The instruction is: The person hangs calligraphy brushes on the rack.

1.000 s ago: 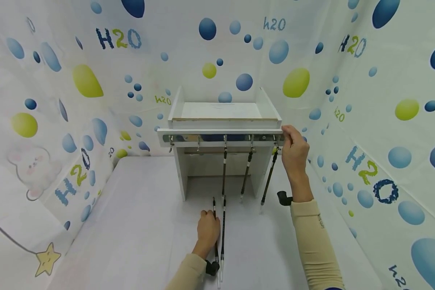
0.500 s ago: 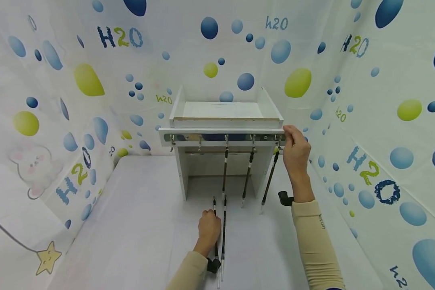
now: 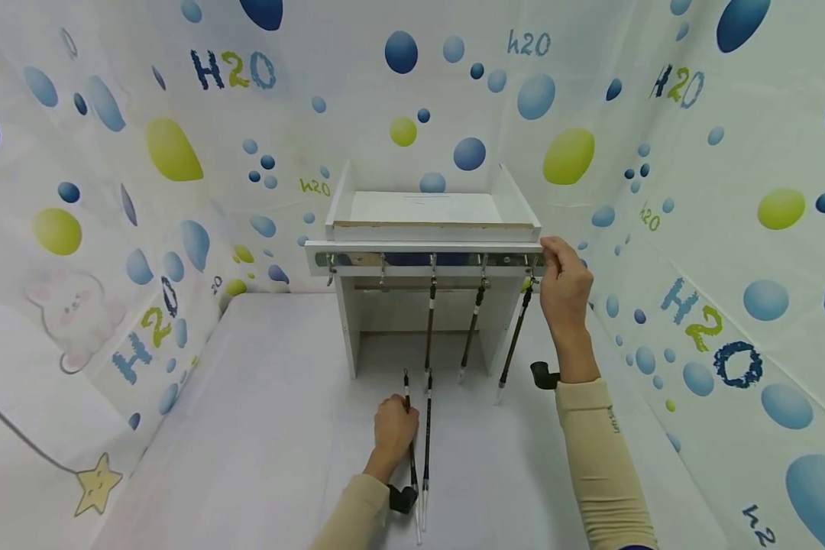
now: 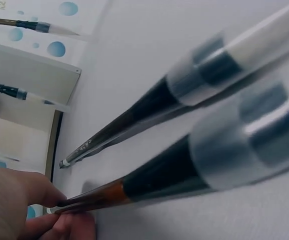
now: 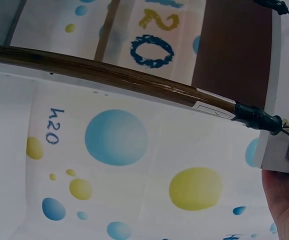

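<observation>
My left hand (image 3: 393, 429) pinches the upper part of a dark-handled calligraphy brush (image 4: 157, 172), whose clear-capped tip points toward me over the white table. Beside it on the right lies a second calligraphy brush (image 3: 428, 435), also capped. Up at the white rack, my right hand (image 3: 567, 290) grips the right end of the hook rail (image 3: 357, 260). From the rail's middle and right hooks hang three more brushes, tips down: a middle brush (image 3: 430, 328), another brush (image 3: 472, 328) and the rightmost brush (image 5: 134, 77). The two left hooks bear nothing.
The white rack (image 3: 347, 328) stands at the back of the table (image 3: 268, 428), with an open tray (image 3: 419, 208) on top. A white curtain (image 3: 357, 61) with blue and green dots surrounds the table on its back and sides.
The head view has shifted slightly. My left hand and the top of its brush have edged left, away from the neighbouring brush. My right hand keeps its hold on the rail.
</observation>
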The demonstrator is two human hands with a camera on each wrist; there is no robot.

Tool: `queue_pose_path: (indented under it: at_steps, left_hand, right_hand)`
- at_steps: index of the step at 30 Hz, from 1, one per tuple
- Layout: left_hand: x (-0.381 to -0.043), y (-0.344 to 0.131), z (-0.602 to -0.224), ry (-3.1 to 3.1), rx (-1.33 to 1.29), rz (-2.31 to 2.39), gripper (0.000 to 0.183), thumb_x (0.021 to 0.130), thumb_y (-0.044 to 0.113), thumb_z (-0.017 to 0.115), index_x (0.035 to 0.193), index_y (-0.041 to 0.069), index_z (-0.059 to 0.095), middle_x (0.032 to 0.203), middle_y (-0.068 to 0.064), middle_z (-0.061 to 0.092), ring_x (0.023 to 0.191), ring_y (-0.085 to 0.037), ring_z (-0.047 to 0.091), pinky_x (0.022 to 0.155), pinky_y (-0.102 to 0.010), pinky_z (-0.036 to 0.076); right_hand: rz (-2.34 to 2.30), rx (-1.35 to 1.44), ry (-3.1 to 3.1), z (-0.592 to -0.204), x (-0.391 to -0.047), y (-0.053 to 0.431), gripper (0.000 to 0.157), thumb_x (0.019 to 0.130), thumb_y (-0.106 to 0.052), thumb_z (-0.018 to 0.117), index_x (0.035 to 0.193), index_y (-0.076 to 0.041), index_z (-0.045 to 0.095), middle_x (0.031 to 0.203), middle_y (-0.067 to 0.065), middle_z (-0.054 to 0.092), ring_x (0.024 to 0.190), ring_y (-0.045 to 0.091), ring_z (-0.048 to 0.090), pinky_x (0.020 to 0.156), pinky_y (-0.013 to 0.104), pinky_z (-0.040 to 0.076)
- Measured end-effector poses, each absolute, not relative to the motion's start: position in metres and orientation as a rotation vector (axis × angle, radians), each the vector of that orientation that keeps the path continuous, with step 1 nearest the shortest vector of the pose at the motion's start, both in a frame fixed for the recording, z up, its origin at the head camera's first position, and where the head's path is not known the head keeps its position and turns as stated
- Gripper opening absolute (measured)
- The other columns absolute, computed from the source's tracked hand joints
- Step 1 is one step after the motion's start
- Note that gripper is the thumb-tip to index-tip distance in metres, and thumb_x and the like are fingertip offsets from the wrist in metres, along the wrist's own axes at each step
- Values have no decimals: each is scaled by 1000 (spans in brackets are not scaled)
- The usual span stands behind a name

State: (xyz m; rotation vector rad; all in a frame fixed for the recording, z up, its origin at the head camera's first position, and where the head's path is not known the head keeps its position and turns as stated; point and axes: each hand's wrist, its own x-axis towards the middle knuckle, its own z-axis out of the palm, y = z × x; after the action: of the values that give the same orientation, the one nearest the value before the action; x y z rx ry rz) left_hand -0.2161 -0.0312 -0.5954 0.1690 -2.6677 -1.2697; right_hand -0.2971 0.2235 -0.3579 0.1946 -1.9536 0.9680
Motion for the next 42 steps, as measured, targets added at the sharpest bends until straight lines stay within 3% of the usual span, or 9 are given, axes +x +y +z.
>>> queue_pose_path:
  at_steps: [12,32,42]
  left_hand:
    - [-215,-40,-580,-2573,175,-1344,21,89,12,66,103,-3,71,85,-13,74,58,-12,57,49,-25,44]
    - [-204,-46,-519,-2366,35,-1300,22,86,12,67,106,5,72,84,-7,71,51,-4,48,45,-22,38]
    - [-200,-48,-481,-2272,-45,-1205,19,85,10,67,103,6,70,85,-6,71,60,-10,60,53,-22,46]
  right_hand:
    - [972,198,-1945,-358,-297,224,26,103,-9,52,119,2,69,123,16,71,120,30,67,99,40,53]
    - [976,207,-1937,-359,-298,224,26,103,-8,52,119,2,70,123,16,71,120,30,66,99,40,53]
    - [966,209,-1937,-358,-297,224,26,103,-8,52,119,3,69,123,17,71,120,30,66,99,41,53]
